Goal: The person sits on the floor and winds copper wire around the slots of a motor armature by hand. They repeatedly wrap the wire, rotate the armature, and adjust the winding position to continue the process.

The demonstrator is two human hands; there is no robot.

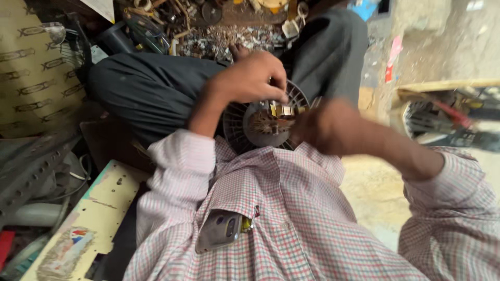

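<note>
Resting on the person's lap: round grey motor housing (245,125), ribbed rim, coppery core. Left hand (252,78): wrist bent, fingers curled over the upper rim, gripping it. Right hand (323,127): blurred at the right edge; grip cannot be told.

A single head-worn camera looks steeply down the person's checked shirt (291,218) onto the lap; close in, tilted; cluttered floor (229,36) beyond.

Soft daylight, motion-blurred right side, warped edges
</note>
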